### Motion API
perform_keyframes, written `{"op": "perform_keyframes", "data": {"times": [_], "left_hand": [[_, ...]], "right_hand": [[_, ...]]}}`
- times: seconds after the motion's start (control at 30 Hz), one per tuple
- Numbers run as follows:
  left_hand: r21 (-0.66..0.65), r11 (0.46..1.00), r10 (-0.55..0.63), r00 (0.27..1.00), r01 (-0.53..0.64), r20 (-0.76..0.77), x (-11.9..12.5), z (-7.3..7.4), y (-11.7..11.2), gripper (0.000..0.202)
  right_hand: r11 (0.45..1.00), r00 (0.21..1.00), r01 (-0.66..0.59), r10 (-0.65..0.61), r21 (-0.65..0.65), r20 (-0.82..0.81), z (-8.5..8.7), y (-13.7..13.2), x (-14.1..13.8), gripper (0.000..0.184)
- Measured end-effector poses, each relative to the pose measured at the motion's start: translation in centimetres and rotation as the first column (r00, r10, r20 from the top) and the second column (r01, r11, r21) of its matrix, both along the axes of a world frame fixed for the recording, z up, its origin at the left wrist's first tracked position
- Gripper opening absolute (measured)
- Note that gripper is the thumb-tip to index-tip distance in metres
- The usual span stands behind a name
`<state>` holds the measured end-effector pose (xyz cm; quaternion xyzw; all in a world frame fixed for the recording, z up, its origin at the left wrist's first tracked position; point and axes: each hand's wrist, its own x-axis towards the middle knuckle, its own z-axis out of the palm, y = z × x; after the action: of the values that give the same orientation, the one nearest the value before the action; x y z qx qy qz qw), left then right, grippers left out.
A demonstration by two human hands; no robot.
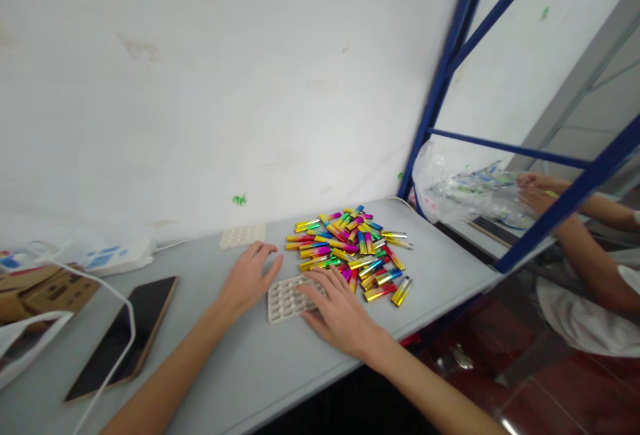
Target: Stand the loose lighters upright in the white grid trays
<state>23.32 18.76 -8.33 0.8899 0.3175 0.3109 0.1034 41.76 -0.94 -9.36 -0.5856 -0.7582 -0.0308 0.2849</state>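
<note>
A pale tray with rows of small holes (285,300) lies on the grey table in front of me. My right hand (343,312) rests over its right end, fingers stretched out and apart, partly covering the holes. Just left of the tray is my left hand (250,278), open, with thumb and fingers spread and nothing in them. Beyond and to the right spreads a loose pile of shiny, flat metallic tubes (345,242) in yellow, pink, red, blue and green; my right fingertips reach its near edge. Whether they touch a tube I cannot tell.
A second pale tray (243,236) lies near the wall. At left are a dark phone or tablet (125,335), a white cable (131,318) and a cardboard box (45,294). A blue metal frame (435,98) stands right; behind it a person's hands (537,192) handle clear plastic bags.
</note>
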Motion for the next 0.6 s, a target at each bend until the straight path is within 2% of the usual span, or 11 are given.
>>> {"op": "perform_keyframes", "data": {"times": [0.1, 0.2, 0.33, 0.47, 0.6], "left_hand": [[-0.025, 0.999, -0.032, 0.998, 0.031, -0.054, -0.3, 0.5, -1.5, 0.040], [-0.067, 0.992, -0.112, 0.988, 0.106, -0.103, -1.2, 0.8, -2.3, 0.043], [-0.105, 0.973, -0.220, 0.961, 0.204, -0.168, -2.0, 1.2, -2.5, 0.044], [-0.152, 0.968, -0.227, 0.958, 0.202, -0.172, -2.4, 1.2, -2.7, 0.048], [-0.166, 0.967, -0.224, 0.959, 0.195, -0.175, -3.0, 0.8, -3.0, 0.054]], "right_hand": [[0.997, 0.998, 0.058, -0.056, 0.050, -0.040, -0.4, -0.8, 0.1, 0.048], [0.988, 0.988, 0.130, -0.123, 0.079, -0.088, -0.5, -1.5, 1.9, 0.036], [0.959, 0.963, 0.261, -0.251, 0.110, -0.104, 0.7, -0.7, 7.3, 0.026], [0.945, 0.945, 0.323, -0.320, 0.049, -0.067, 2.5, 0.4, 13.4, 0.025], [0.895, 0.891, 0.446, -0.443, 0.008, -0.097, 2.3, 0.7, 17.0, 0.021]]}}
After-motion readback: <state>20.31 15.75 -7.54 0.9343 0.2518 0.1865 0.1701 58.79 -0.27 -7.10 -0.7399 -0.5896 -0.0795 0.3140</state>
